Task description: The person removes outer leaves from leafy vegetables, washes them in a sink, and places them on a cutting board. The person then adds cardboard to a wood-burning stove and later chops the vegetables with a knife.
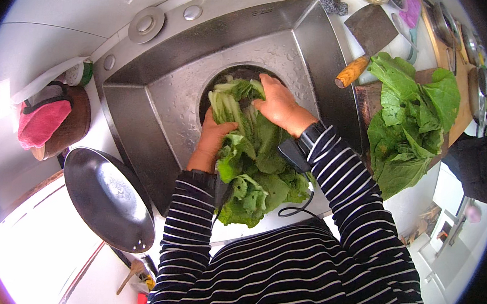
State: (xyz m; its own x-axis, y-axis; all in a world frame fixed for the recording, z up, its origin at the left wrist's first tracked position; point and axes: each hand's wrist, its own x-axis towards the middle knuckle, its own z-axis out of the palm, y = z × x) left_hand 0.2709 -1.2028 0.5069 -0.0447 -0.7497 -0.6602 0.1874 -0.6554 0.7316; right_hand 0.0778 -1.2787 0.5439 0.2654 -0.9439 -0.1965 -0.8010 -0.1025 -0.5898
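Both my hands hold one bunch of leafy greens over a dark round bowl [208, 78] in the stainless-steel sink [175, 91]. My left hand [212, 139] grips the near left side of the pale stems [232, 108], with the thumb on top. On the far right side, my right hand [283, 103] has its thumb and fingers around the stem ends. The green leaves [271, 150] hang towards me over the sink's front edge. Black bands circle both wrists, and a black device [292, 153] with a cable lies by my right wrist. The bowl's inside is mostly hidden.
More leafy greens [416, 131] lie on a wooden cutting board [365, 103] right of the sink. A cleaver [371, 31] with a wooden handle rests beyond them. A dark frying pan [109, 199] stands left. At the far right is another person [470, 165] in dark clothes.
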